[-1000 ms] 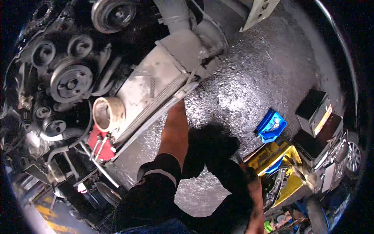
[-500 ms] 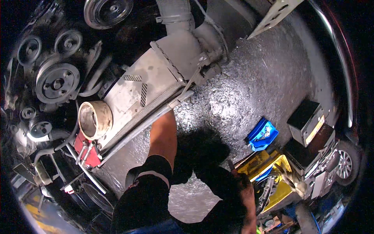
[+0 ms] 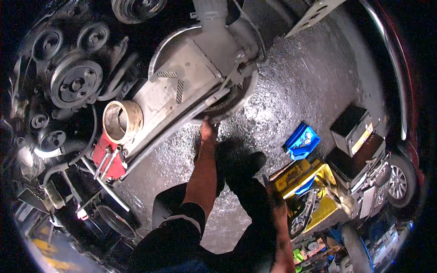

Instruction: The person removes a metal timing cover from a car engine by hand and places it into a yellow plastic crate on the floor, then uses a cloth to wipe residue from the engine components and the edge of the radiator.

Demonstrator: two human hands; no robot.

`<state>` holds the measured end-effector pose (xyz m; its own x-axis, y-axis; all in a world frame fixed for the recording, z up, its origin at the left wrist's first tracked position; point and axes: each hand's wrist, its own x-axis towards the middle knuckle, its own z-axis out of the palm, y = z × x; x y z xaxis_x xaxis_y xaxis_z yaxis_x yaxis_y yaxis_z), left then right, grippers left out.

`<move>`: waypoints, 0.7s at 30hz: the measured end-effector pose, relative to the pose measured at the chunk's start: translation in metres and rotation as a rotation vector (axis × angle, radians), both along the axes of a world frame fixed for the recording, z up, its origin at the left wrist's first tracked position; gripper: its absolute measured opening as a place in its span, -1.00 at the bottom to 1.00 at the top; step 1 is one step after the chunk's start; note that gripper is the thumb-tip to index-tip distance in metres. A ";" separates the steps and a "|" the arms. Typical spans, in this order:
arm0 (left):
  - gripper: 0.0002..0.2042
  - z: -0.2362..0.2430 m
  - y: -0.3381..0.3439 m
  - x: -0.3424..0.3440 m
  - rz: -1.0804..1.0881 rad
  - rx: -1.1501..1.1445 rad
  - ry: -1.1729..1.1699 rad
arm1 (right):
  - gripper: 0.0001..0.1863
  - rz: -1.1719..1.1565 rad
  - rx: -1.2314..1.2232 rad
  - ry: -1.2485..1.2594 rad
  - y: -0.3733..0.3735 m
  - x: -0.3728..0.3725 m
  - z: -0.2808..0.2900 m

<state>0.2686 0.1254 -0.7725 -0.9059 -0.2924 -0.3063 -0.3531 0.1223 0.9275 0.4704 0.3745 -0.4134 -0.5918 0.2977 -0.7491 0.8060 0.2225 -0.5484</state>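
Observation:
My left hand (image 3: 209,131) reaches forward to the near rim of a wide round drain pan (image 3: 250,94), its fingers closed on the edge. The pan lies on the floor, partly hidden beneath a dusty grey metal cooler (image 3: 159,98) with a round pipe opening (image 3: 122,122) at its near left end. My right hand (image 3: 278,204) is by my right knee, next to the yellow open container; it is dark there, and its fingers do not show clearly.
Left stand engine pulleys (image 3: 76,84) and hoses. Wrenches (image 3: 108,161) lie on a red cloth (image 3: 117,169). To the right are a blue bin (image 3: 302,142) with small parts, a black battery (image 3: 351,129), a yellow container (image 3: 328,175) with tools and a wheel (image 3: 398,182).
My left hand, hidden under the cooler before, has come into sight at the pan's rim. The pan now shows on both sides of the cooler. The whole view has shifted slightly.

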 end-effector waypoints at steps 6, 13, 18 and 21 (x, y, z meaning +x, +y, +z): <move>-0.66 0.076 0.021 0.111 0.161 0.455 -0.530 | -0.72 -0.198 0.296 0.148 -0.004 0.122 -0.018; -0.69 0.215 -0.009 0.286 -0.480 -0.308 -0.105 | -0.71 -0.943 0.146 0.176 -0.036 0.173 0.115; -0.67 0.337 -0.009 0.326 -0.146 0.397 -1.046 | -0.70 -0.917 0.081 0.246 -0.033 0.227 0.179; -0.67 0.381 -0.049 0.391 -0.345 0.273 -0.565 | -0.70 -0.830 0.110 0.336 -0.020 0.239 0.214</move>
